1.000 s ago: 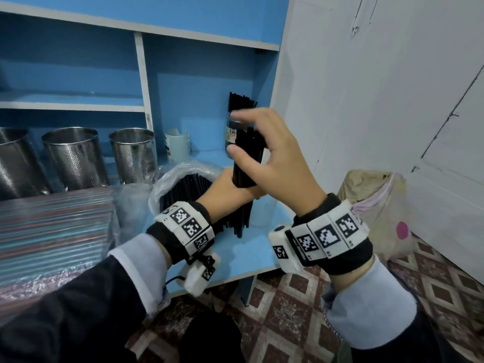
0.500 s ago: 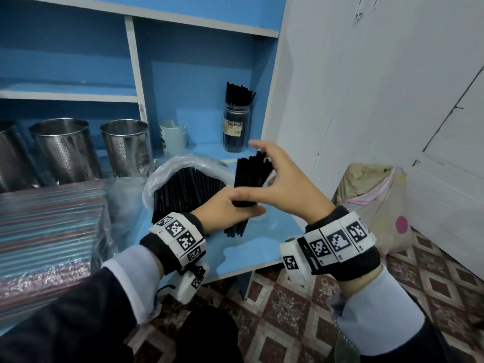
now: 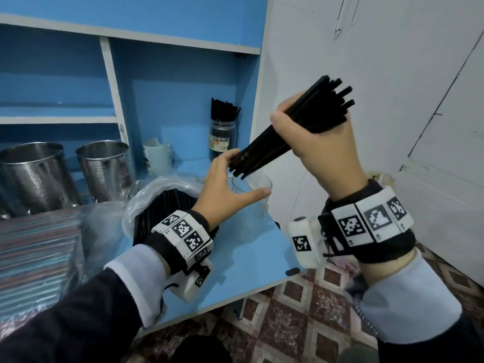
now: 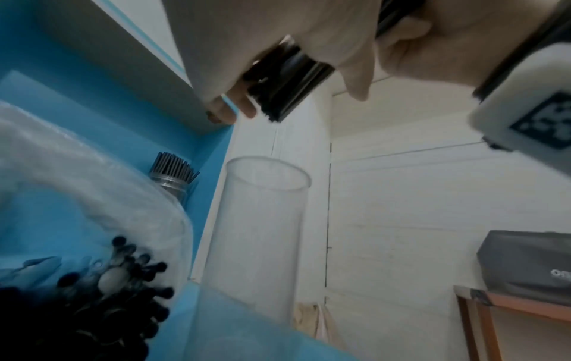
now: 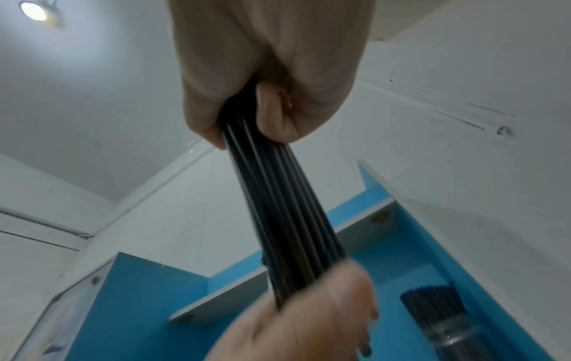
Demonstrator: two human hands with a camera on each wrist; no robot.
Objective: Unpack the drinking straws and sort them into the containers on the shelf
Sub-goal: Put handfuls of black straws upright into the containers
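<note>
My right hand (image 3: 310, 129) grips a bundle of black straws (image 3: 269, 145) round its upper part and holds it tilted, top end up to the right. The same grip shows in the right wrist view, right hand (image 5: 247, 122) curled round the bundle (image 5: 287, 219). My left hand (image 3: 237, 176) is spread, thumb out, its fingertips (image 4: 228, 107) touching the bundle's lower end (image 4: 278, 80). Right under that end an empty clear tube (image 4: 262, 219) stands on the blue shelf board (image 3: 248, 255). Behind it, a jar (image 3: 222, 137) holds black straws.
An open plastic bag of black straws (image 3: 162, 203) lies left of my left wrist. A wrapped pack of coloured straws (image 3: 34, 247) fills the near left. Two perforated steel cups (image 3: 34, 174) (image 3: 104, 166) and pale cups (image 3: 157, 158) stand at the back. A white wall is on the right.
My right hand has lifted the bundle up and to the right and tilted it. My left hand has let go of its lower part and now only touches the bottom end.
</note>
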